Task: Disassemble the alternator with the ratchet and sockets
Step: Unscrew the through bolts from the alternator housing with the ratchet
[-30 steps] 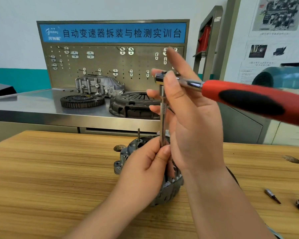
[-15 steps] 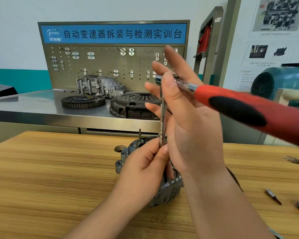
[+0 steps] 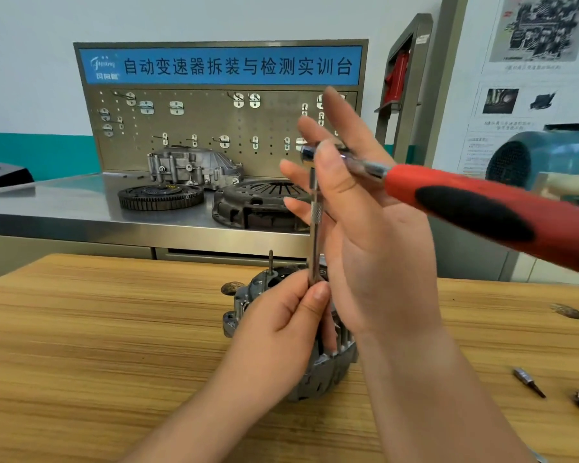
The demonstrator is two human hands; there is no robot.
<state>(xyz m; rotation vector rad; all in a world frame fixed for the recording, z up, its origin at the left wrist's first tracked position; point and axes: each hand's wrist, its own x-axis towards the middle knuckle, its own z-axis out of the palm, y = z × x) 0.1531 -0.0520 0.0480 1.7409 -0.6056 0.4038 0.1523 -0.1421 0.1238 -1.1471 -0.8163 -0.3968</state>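
Left hand (image 3: 281, 322): forearm in from 7 o'clock, thumb and curled fingers pinching lower end of extension bar (image 3: 315, 208). Extension bar upright, topped by ratchet (image 3: 482, 212) head; red-and-black handle out toward 4 o'clock. Right hand (image 3: 365, 228): forearm in from 5 o'clock, four fingers straight and fanned toward 11 o'clock, thumb clamping ratchet neck against forefinger. Alternator (image 3: 328, 372) standing on wooden table (image 3: 97, 329), at 6 o'clock of extension bar, partly behind both hands. Loose bit (image 3: 528, 382) on table at 3 o'clock of alternator, well apart.
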